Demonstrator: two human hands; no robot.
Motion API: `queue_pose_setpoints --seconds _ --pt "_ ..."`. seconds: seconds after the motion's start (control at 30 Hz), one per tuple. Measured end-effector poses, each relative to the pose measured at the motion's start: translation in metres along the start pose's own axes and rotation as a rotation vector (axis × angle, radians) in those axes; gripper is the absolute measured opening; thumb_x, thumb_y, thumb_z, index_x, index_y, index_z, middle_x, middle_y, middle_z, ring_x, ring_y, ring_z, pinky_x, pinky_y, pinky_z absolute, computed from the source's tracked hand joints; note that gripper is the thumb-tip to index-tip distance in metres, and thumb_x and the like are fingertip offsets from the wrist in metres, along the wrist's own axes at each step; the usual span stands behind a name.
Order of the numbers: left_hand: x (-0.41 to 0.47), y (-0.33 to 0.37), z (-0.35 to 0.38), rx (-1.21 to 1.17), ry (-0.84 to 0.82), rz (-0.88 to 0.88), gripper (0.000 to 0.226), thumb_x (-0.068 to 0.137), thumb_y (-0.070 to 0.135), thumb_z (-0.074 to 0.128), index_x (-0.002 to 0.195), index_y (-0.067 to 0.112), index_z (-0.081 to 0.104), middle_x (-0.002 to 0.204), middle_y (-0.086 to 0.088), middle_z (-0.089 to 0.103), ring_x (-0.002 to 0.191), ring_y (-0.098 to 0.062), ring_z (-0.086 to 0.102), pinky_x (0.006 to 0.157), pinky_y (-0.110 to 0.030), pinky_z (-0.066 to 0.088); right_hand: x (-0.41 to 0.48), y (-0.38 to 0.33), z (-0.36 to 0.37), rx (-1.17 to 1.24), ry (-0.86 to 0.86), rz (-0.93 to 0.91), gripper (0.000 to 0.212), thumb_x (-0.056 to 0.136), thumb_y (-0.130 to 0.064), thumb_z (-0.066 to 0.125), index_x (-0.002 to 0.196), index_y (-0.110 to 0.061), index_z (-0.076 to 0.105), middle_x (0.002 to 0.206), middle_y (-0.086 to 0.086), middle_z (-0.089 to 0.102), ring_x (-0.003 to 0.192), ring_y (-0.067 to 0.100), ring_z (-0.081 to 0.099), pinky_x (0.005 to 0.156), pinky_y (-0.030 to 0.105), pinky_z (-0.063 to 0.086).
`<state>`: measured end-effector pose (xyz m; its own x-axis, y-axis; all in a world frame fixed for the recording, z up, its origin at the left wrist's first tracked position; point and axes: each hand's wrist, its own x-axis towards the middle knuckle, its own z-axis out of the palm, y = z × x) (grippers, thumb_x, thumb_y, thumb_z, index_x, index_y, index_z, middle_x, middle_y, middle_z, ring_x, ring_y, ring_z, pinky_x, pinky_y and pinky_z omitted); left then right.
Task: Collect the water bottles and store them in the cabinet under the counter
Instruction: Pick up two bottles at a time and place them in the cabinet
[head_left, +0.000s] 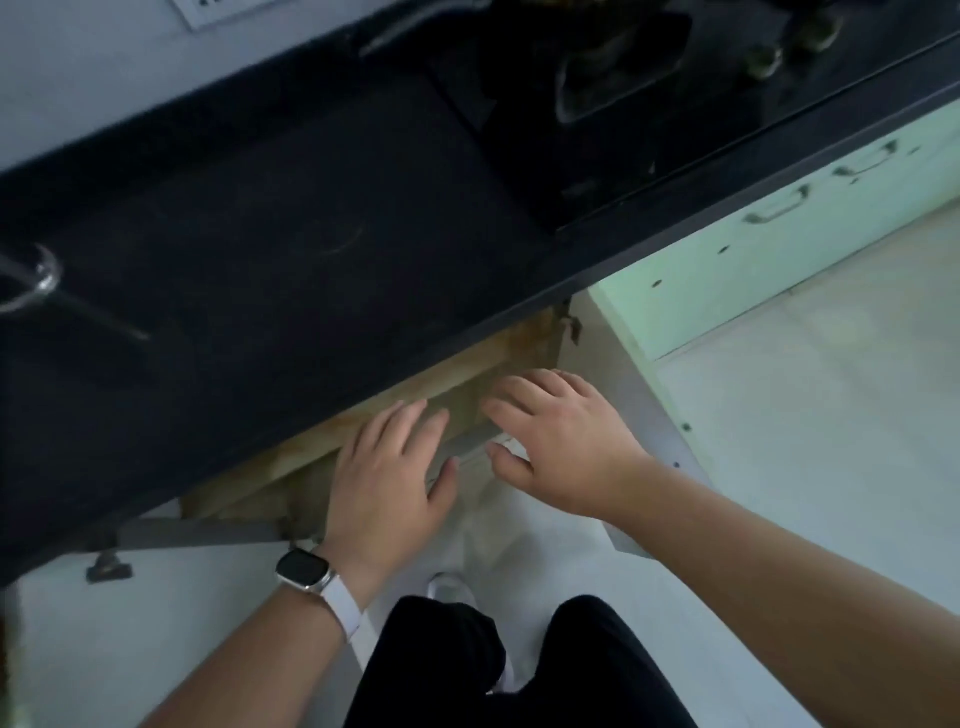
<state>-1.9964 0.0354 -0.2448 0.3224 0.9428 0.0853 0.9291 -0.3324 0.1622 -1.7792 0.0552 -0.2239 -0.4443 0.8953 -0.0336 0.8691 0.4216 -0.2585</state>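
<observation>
Below the black counter (291, 249) the cabinet (415, 379) stands open, its brownish inside showing under the counter edge. My left hand (389, 467), with a watch on a white strap at the wrist, reaches toward the opening with fingers straight and holds nothing. My right hand (561, 436) hovers beside it, fingers spread, also holding nothing. Something clear and thin glints between the two hands; I cannot tell what it is. No water bottle shows plainly.
A grey open cabinet door (644, 415) swings out to the right, another grey door edge (202, 532) lies low on the left. Mint-green drawers (779, 239) with handles run along the right. A black stove (597, 78) sits on the counter. My legs and a white shoe (449, 587) are below.
</observation>
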Motion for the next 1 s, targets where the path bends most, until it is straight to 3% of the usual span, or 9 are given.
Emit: queue_pose_setpoints --seconds 0.2,0.43,0.6,0.8,1.0 --pt "0.013 0.047 -0.093 0.003 0.043 0.139 0.046 0.092 0.040 0.057 0.129 0.015 0.066 0.136 -0.009 0.062 0.127 -0.031 0.055 0.103 -0.051 0.047 -0.043 -0.010 -0.103 -0.063 -0.018 0.047 0.050 0.093 -0.051 0.033 0.125 -0.024 0.060 0.124 0.001 0.061 0.115 0.028 0.055 0.103 0.043 0.042" --pt "0.026 0.071 -0.150 -0.009 0.090 0.329 0.045 0.094 0.042 0.056 0.132 0.018 0.065 0.136 -0.008 0.063 0.130 -0.029 0.056 0.106 -0.050 0.043 -0.086 -0.028 -0.171 -0.147 0.022 0.156 0.051 0.091 -0.051 0.034 0.127 -0.023 0.058 0.124 0.001 0.060 0.115 0.027 0.054 0.101 0.043 0.044" --pt "0.041 0.088 -0.173 -0.047 0.091 0.495 0.050 0.091 0.045 0.047 0.128 0.018 0.067 0.132 -0.009 0.065 0.125 -0.030 0.059 0.105 -0.051 0.044 -0.122 -0.042 -0.188 -0.228 0.116 0.324 0.049 0.088 -0.049 0.044 0.124 -0.020 0.061 0.117 0.004 0.065 0.106 0.031 0.061 0.093 0.043 0.050" --pt "0.058 0.106 -0.175 -0.091 0.103 0.709 0.050 0.088 0.047 0.053 0.126 0.018 0.067 0.129 -0.008 0.065 0.123 -0.030 0.059 0.105 -0.053 0.044 -0.161 -0.054 -0.200 -0.321 0.171 0.541 0.052 0.089 -0.053 0.041 0.127 -0.023 0.061 0.126 0.004 0.064 0.116 0.030 0.060 0.097 0.043 0.049" --pt "0.060 0.141 -0.180 -0.120 0.098 0.839 0.051 0.089 0.048 0.050 0.128 0.020 0.065 0.126 -0.004 0.066 0.120 -0.027 0.060 0.104 -0.049 0.045 -0.196 -0.046 -0.211 -0.358 0.207 0.606 0.053 0.088 -0.052 0.045 0.126 -0.020 0.062 0.125 0.006 0.065 0.113 0.030 0.061 0.094 0.042 0.050"
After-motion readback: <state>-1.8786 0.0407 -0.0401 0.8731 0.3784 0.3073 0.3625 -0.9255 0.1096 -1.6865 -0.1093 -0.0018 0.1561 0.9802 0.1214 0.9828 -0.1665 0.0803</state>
